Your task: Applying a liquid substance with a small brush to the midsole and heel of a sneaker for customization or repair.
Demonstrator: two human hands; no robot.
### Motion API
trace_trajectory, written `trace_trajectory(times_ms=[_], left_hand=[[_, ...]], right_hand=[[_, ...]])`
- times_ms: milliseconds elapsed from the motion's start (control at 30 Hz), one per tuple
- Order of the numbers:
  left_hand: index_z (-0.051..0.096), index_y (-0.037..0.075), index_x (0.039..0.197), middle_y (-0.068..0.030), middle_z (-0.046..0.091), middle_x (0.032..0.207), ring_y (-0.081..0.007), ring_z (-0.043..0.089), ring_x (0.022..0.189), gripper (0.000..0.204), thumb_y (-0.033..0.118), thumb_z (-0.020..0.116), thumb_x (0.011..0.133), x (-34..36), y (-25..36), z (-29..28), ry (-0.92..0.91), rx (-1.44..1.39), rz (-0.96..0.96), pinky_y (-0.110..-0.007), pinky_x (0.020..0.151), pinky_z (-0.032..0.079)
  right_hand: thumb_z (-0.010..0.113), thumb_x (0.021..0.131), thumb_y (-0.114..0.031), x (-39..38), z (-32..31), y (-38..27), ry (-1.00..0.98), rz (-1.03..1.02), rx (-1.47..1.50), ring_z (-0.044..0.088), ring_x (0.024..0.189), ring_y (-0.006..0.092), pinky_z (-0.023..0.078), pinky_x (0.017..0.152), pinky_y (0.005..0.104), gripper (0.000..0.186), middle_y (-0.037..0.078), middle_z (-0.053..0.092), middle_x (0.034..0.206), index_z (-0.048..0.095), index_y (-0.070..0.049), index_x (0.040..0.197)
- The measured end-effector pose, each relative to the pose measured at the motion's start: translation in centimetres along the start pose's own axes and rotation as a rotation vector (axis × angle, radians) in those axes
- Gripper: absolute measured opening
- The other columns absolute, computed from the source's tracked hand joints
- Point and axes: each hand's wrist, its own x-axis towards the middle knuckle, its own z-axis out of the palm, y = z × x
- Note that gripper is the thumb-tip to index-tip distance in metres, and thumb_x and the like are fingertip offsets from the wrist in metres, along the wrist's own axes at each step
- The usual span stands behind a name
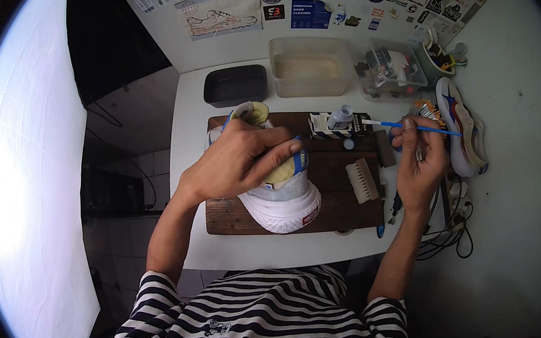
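My left hand (240, 159) is closed on a sneaker with a white sole (282, 213), a light grey heel and blue and yellow parts. The shoe rests on a dark wooden board (238, 226), and my hand covers much of its upper. Raised at the right, my right hand (424, 160) pinches a thin paintbrush (390, 123) with a blue handle, held level. Its pale tip points left, close to a small uncapped bottle (341, 118) of greyish liquid. That bottle stands on a dark and white box (320, 127); a small round cap (349, 143) lies in front.
A scrub brush (363, 181) lies on the board's right. Behind are a black tray (234, 85), a clear plastic tub (310, 87) and a bin of supplies (390, 92). At the right stand other sneakers (455, 132), with black cables (454, 244) nearer me.
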Motion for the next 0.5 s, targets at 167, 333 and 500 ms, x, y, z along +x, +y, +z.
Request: trace_trajectory(times_ms=[167,333,500], left_hand=[[0.063,-0.002,0.078,-0.0168,0.056,0.06,-0.0331,0.055,0.053,0.034,0.021,0.057,0.102,0.3,0.1,0.3,-0.024,-0.034,-0.055,-0.039,0.056,0.044],[0.064,-0.003,0.079,-0.0177,0.058,0.061,-0.0331,0.057,0.054,0.034,0.021,0.057,0.102,-0.1,0.0,0.4,-0.046,-0.078,-0.074,-0.038,0.056,0.044],[0.066,-0.004,0.082,-0.0189,0.059,0.063,-0.0334,0.059,0.055,0.033,0.021,0.057,0.102,-0.2,0.3,0.6,-0.056,-0.123,-0.094,-0.038,0.056,0.045]], right_hand=[[0.064,0.098,-0.014,2.4,1.9,2.0,-0.09,-0.168,-0.184,0.064,0.066,0.0227,0.047,0.059,0.0352,0.015,0.013,0.066,0.079,0.061,0.001,0.099],[0.064,0.098,-0.014,3.4,4.2,2.9,-0.205,-0.144,-0.204,0.064,0.065,0.0273,0.047,0.059,0.0379,0.016,0.015,0.065,0.08,0.059,0.001,0.095],[0.064,0.097,-0.013,3.5,5.4,4.6,-0.282,-0.116,-0.237,0.064,0.067,0.033,0.048,0.06,0.0414,0.016,0.017,0.066,0.083,0.058,0.001,0.093]])
